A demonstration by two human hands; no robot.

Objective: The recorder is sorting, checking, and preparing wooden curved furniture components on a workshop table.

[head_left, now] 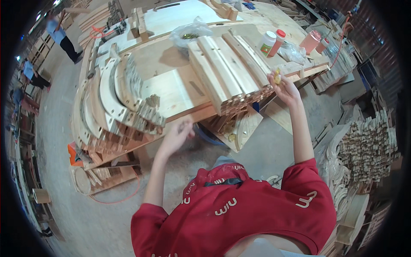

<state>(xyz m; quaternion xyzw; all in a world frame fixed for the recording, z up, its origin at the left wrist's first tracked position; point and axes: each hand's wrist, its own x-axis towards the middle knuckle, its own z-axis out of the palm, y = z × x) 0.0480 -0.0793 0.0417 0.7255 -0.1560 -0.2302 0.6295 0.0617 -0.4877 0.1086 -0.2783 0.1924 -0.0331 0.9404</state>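
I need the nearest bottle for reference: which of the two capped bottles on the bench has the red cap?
The right-hand bottle, leaning against the white-capped, green-labelled bottle. Its cap is red; the other's is white.

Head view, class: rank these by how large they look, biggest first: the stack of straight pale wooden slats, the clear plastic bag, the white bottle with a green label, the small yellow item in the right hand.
1. Stack of straight pale wooden slats
2. Clear plastic bag
3. White bottle with a green label
4. Small yellow item, pinched in the right hand

The bag lies farther back, so its true size is unsure.
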